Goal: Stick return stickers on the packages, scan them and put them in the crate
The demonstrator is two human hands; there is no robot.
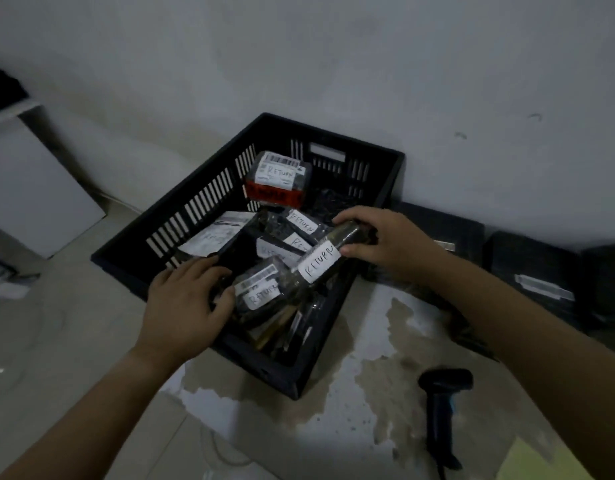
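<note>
Tube package [319,259] is held over crate [126,259] by right hand [385,244]; bagged package [261,296] is gripped by left hand [184,299]; scanner [441,407] is laid near right.

Counts:
- crate [281,372]: 1, black.
- packages [281,197] in the crate with a readable RETURN sticker [280,173]: 6. That's 1 boxed at the far end, 4 dark bags mid and near, and 1 held package [344,235] at the right rim.
- white package [212,237], left side: 1, writing too blurred to read.
- more long items at the near end: count unclear.
- dark packs [527,265] outside the crate, right: 3.
- scanner [441,403]: 1, near right.
- yellow sheet [527,459]: 1.
- hands: 2, left hand [181,303] and right hand [392,240].
</note>
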